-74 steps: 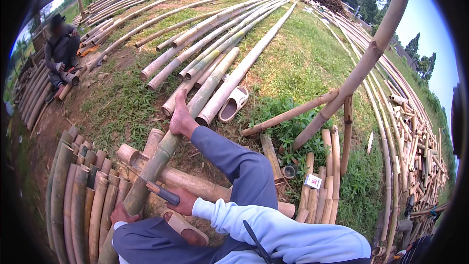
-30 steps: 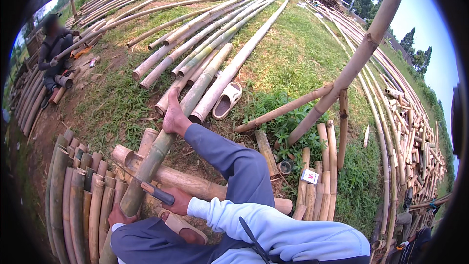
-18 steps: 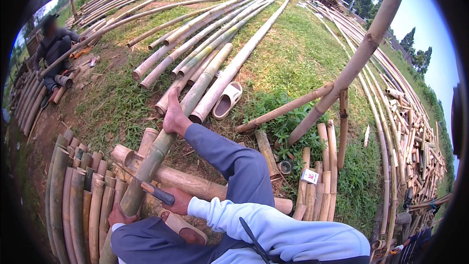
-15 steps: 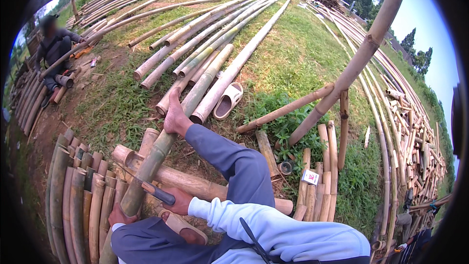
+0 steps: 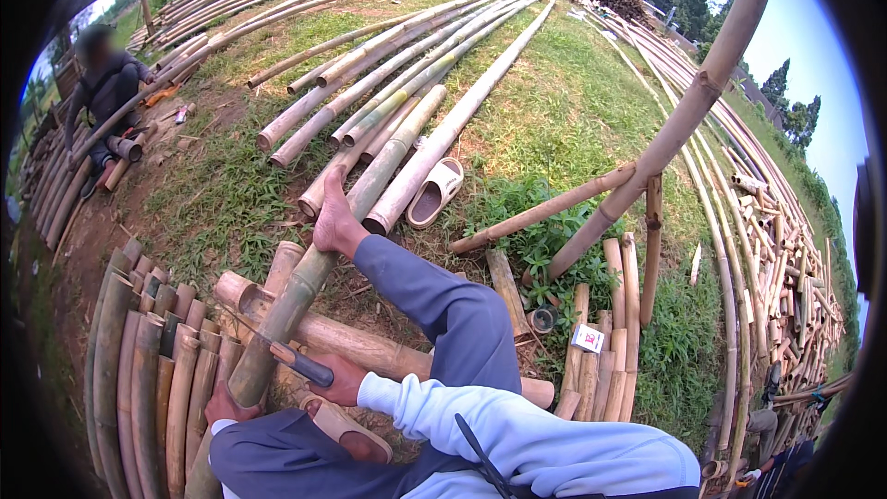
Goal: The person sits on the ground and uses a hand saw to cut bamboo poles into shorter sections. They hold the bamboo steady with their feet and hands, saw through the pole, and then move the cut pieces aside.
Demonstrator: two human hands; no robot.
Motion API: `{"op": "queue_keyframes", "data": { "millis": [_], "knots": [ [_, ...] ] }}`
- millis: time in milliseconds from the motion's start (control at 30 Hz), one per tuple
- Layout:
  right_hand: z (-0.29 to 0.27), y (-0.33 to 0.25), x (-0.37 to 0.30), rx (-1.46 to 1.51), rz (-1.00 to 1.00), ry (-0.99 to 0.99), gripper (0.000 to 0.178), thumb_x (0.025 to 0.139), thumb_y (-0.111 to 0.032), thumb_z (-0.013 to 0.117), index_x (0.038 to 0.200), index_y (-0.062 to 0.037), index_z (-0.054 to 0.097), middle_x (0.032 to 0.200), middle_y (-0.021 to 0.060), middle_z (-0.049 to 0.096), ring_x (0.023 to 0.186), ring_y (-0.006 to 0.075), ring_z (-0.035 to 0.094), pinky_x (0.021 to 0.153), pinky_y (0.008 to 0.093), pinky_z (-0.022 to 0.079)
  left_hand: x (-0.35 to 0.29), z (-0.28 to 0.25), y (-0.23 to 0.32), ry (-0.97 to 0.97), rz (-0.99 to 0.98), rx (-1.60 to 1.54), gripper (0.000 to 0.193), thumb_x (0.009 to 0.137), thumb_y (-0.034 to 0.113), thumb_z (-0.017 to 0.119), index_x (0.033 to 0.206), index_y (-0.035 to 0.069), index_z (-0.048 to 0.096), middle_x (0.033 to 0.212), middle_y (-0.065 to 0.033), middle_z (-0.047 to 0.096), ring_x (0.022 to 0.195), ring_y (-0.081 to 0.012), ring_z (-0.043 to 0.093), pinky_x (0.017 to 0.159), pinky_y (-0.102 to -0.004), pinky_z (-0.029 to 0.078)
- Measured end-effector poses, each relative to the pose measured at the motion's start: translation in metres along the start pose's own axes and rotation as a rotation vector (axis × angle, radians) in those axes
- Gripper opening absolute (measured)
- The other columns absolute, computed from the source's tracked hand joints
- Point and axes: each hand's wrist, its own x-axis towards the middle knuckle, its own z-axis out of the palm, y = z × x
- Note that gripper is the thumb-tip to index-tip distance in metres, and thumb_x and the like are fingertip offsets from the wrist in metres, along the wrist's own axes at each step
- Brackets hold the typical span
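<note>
A long greenish bamboo pole slants up from the lower left and rests across a thick bamboo log. My left hand is wrapped round its lower part. In my right hand is a handsaw, gripped by its dark handle. Its thin blade points up and left and lies across the pole; how deep it sits in the bamboo I cannot tell. My bare foot presses on the pole farther up. My other foot, in a beige slipper, is below the right hand.
Cut bamboo pieces stand packed at the left. Long poles lie on the grass ahead, beside an empty slipper. A slanted bamboo prop rises at the right, near a small white box. Another person sits at far left.
The whole view has shifted very slightly. Both hands, the handsaw and the bamboo pole keep nearly the same places.
</note>
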Motion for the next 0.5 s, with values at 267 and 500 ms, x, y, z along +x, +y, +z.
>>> {"op": "queue_keyframes", "data": {
  "millis": [267,500],
  "knots": [
    [-0.0038,-0.0045,-0.0013,-0.010,0.014,-0.005,0.024,0.084,-0.014,0.071,0.103,-0.0034,0.060,0.078,0.0143,0.061,0.071,0.0272,0.059,0.072,0.0419,0.049,0.0022,0.0023,-0.0020,-0.014,0.002,0.011,0.087,0.054,0.040,0.092,0.121,0.003,0.053,0.115,-0.0254,0.068,0.106,-0.0448,0.067,0.092,-0.0515,0.054],
    [-0.0018,0.0024,0.0006,-0.018,0.001,-0.008,0.025,0.086,-0.015,0.072,0.105,-0.0036,0.060,0.078,0.0149,0.062,0.071,0.0271,0.060,0.073,0.0422,0.049,0.0014,0.0019,0.0001,0.010,0.010,-0.009,0.084,0.054,0.039,0.092,0.120,0.003,0.053,0.110,-0.0265,0.069,0.103,-0.0458,0.067,0.091,-0.0520,0.055]
  ]
}}
